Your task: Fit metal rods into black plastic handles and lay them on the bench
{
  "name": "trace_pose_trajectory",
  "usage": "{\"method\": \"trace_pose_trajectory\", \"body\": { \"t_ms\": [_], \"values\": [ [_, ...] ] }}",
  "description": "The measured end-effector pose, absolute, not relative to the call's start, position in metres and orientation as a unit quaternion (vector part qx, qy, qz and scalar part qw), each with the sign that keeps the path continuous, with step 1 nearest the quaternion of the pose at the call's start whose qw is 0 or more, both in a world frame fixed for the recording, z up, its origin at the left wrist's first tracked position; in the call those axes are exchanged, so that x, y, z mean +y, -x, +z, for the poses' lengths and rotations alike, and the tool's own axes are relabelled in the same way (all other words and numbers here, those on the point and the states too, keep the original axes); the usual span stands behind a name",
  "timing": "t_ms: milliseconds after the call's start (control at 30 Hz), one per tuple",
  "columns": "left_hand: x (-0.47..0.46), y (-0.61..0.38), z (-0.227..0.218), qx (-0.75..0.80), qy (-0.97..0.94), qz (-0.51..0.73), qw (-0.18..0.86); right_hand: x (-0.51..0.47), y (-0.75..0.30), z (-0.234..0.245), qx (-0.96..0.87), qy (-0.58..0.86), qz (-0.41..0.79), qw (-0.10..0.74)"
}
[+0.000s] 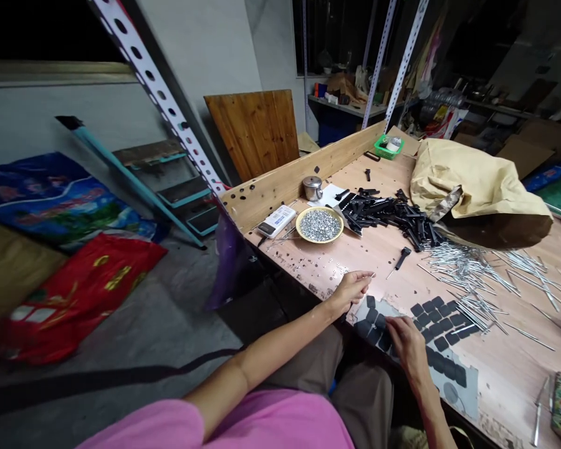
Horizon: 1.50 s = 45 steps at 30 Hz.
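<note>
no readable text, markings too small on white digital scale [277, 221]

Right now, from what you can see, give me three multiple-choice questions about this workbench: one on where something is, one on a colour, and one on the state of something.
1. Where is the lidded steel cup? A: on the floor. B: near the wooden side board. C: on the far shelf.
2. What colour is the small basket at the table's far end? A: red. B: blue. C: green.
3. How does the paper bag lie? A: upright, folded shut. B: on its side, mouth open toward the metal rods. C: hanging from the rack.

1 B: the cup stands on the table just before the board.
2 C: its plastic shows green.
3 B: its dark open mouth faces the rods.
</note>
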<state>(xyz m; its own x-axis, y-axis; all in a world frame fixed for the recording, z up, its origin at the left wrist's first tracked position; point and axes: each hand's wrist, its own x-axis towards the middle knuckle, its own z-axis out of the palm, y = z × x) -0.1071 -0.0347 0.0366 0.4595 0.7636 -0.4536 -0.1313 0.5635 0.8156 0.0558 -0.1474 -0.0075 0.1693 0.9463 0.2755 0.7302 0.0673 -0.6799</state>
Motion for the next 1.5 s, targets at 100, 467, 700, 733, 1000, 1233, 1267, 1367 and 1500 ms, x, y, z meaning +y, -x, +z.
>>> {"method": "trace_pose_trajectory", "body": {
  "t_ms": [100, 467, 700, 733, 1000, 1233, 1267, 1367, 1500],
  "values": [
    [-0.039, 0.116, 0.035, 0.433, -0.365, 0.277, 0.776, -0.151, -0.045, -0.017, -0.696, 0.641, 0.124, 0.299],
    [-0.057, 0.125, 0.031, 0.410, -0.387, 0.189, 0.804, -0.145, -0.033, -0.031, -0.660, 0.680, 0.116, 0.298],
    [-0.071, 0.122, 0.029, 0.348, -0.446, 0.152, 0.811, -0.136, -0.049, 0.014, -0.535, 0.705, 0.270, 0.379],
    [-0.073, 0.121, 0.030, 0.339, -0.450, 0.149, 0.813, -0.136, -0.049, 0.020, -0.499, 0.698, 0.319, 0.403],
    [-0.079, 0.116, 0.036, 0.312, -0.475, 0.156, 0.808, -0.145, -0.046, 0.030, -0.430, 0.663, 0.380, 0.481],
    [-0.082, 0.115, 0.035, 0.310, -0.527, 0.163, 0.775, -0.151, -0.046, 0.037, -0.480, 0.659, 0.342, 0.467],
    [-0.084, 0.115, 0.036, 0.313, -0.553, 0.175, 0.752, -0.151, -0.047, 0.038, -0.494, 0.659, 0.328, 0.463],
    [-0.088, 0.112, 0.037, 0.336, -0.645, 0.225, 0.648, -0.154, -0.048, 0.042, -0.517, 0.665, 0.297, 0.449],
    [-0.092, 0.111, 0.038, 0.310, -0.743, 0.248, 0.539, -0.160, -0.047, 0.047, -0.522, 0.688, 0.281, 0.419]
  ]
}}
